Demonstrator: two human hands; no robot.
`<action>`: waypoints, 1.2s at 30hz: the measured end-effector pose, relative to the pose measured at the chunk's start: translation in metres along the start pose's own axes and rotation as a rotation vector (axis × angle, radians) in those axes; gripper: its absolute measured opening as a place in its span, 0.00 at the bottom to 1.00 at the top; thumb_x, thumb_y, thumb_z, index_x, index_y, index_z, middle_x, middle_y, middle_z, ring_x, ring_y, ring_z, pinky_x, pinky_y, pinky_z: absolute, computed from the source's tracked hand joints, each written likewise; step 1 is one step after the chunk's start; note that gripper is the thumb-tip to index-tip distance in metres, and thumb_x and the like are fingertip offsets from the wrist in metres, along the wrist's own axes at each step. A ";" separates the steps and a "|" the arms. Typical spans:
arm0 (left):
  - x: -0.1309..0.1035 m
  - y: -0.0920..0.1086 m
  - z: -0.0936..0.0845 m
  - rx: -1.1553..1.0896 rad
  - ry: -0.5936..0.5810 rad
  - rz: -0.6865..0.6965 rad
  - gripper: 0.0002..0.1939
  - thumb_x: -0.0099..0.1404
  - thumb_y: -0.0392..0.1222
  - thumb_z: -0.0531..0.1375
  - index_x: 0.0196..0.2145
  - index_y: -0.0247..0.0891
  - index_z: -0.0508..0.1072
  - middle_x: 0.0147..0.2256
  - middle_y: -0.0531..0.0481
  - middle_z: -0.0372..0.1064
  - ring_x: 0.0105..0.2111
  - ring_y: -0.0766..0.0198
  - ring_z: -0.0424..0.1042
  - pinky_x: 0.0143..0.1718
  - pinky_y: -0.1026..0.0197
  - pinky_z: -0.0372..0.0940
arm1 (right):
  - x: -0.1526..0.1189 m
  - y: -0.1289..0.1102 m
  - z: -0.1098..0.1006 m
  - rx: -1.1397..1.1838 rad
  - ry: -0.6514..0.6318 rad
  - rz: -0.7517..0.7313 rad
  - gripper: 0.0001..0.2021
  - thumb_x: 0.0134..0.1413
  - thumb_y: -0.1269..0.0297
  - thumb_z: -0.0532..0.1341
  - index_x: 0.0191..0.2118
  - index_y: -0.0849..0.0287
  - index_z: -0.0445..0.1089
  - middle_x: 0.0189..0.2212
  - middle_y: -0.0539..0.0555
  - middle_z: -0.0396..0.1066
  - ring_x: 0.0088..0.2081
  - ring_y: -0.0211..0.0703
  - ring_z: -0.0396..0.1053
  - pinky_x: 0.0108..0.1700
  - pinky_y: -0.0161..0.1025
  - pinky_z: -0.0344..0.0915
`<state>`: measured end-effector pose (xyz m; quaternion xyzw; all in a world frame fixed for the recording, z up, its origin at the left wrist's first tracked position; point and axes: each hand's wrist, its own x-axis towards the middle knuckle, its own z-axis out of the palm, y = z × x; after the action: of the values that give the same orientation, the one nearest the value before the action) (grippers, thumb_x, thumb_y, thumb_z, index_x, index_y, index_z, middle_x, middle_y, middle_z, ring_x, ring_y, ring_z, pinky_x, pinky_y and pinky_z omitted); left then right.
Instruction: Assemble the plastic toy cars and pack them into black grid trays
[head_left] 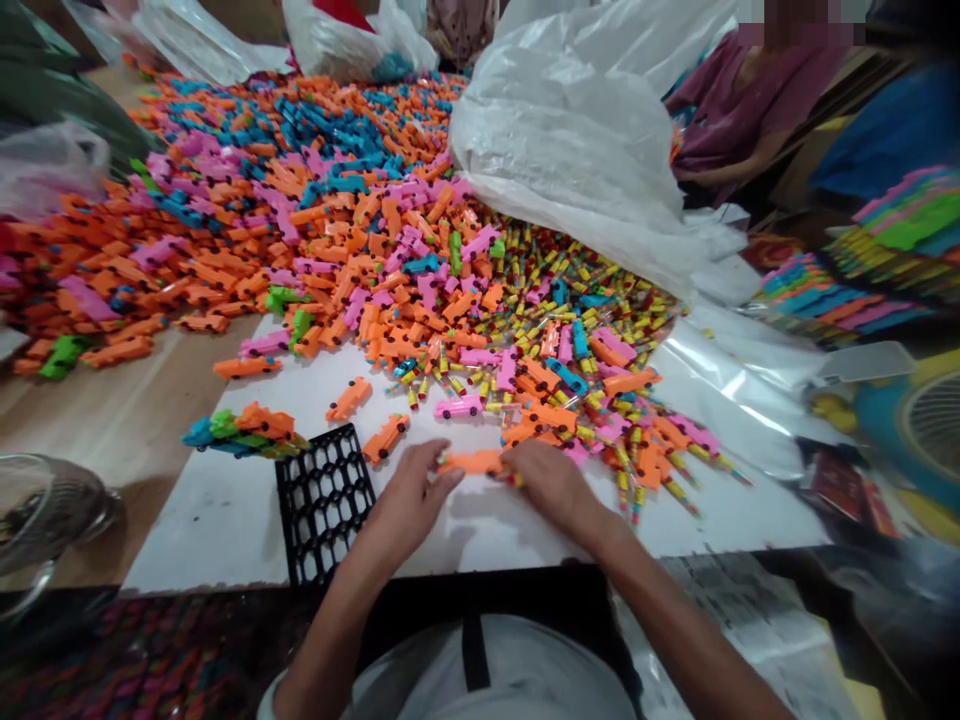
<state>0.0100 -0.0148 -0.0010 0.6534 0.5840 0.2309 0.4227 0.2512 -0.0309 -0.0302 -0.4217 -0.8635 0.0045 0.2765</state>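
An orange toy car (474, 462) is held level between my two hands, just above the white board (465, 545). My left hand (412, 490) pinches the car's left end between thumb and fingers. At its right end, my right hand (551, 485) is closed, with a small yellow-and-red stick (515, 480) partly showing under the fingertips. Part of the stick is hidden by those fingers. Beyond my hands lie a pink toy car (459, 407) and a heap of yellow sticks (600, 275) mixed with cars. Left of my left hand is another orange car (386, 438).
A black grid tray (326, 505) lies at left, with a row of coloured cars (244, 428) at its far corner. A large pile of toy cars (300, 220) covers the back. Plastic bags (570, 120), a glass mug (45, 520) and a fan (930, 420) stand around. Another person (750, 110) sits at back right.
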 end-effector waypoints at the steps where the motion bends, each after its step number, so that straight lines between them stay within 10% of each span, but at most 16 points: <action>1: 0.003 -0.003 -0.007 0.089 0.091 0.054 0.24 0.64 0.53 0.53 0.53 0.37 0.67 0.49 0.39 0.66 0.49 0.54 0.67 0.47 0.52 0.65 | -0.001 0.013 -0.012 -0.056 0.069 0.061 0.08 0.63 0.70 0.53 0.43 0.62 0.69 0.33 0.57 0.70 0.36 0.45 0.65 0.39 0.39 0.63; 6: 0.026 -0.021 -0.036 0.571 0.437 0.013 0.20 0.65 0.41 0.52 0.53 0.30 0.66 0.56 0.30 0.61 0.57 0.42 0.59 0.56 0.40 0.57 | 0.016 0.050 -0.036 -0.387 0.305 0.529 0.20 0.56 0.75 0.55 0.55 0.58 0.65 0.51 0.64 0.65 0.54 0.59 0.58 0.53 0.59 0.54; 10: 0.049 -0.027 -0.036 0.705 0.554 -0.064 0.20 0.67 0.37 0.50 0.55 0.31 0.63 0.58 0.30 0.58 0.57 0.44 0.59 0.54 0.42 0.58 | 0.071 0.020 0.016 -0.098 0.185 0.268 0.18 0.61 0.76 0.52 0.51 0.53 0.69 0.49 0.59 0.68 0.52 0.52 0.59 0.53 0.52 0.57; 15: 0.064 -0.024 -0.035 0.766 0.496 -0.141 0.18 0.65 0.34 0.49 0.50 0.25 0.66 0.45 0.27 0.69 0.48 0.40 0.65 0.46 0.42 0.59 | 0.136 -0.006 0.078 -0.050 -0.149 -0.011 0.11 0.63 0.71 0.55 0.49 0.55 0.70 0.43 0.57 0.71 0.46 0.48 0.63 0.49 0.45 0.60; 25: 0.056 -0.031 -0.031 0.698 0.407 -0.113 0.18 0.63 0.35 0.54 0.50 0.29 0.67 0.43 0.35 0.70 0.44 0.46 0.67 0.45 0.50 0.61 | 0.144 0.007 0.088 -0.058 -0.259 -0.238 0.11 0.65 0.70 0.52 0.49 0.58 0.67 0.40 0.56 0.68 0.45 0.45 0.61 0.48 0.42 0.60; 36: 0.049 -0.024 -0.033 0.378 0.386 -0.022 0.16 0.59 0.41 0.58 0.46 0.35 0.69 0.41 0.43 0.69 0.41 0.56 0.70 0.43 0.56 0.67 | 0.132 0.000 0.064 0.158 -0.196 0.134 0.09 0.62 0.73 0.53 0.47 0.63 0.61 0.41 0.60 0.67 0.42 0.46 0.64 0.45 0.41 0.63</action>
<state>-0.0197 0.0408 -0.0120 0.6583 0.6936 0.2333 0.1764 0.1561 0.0802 -0.0217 -0.4528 -0.8533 0.1321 0.2222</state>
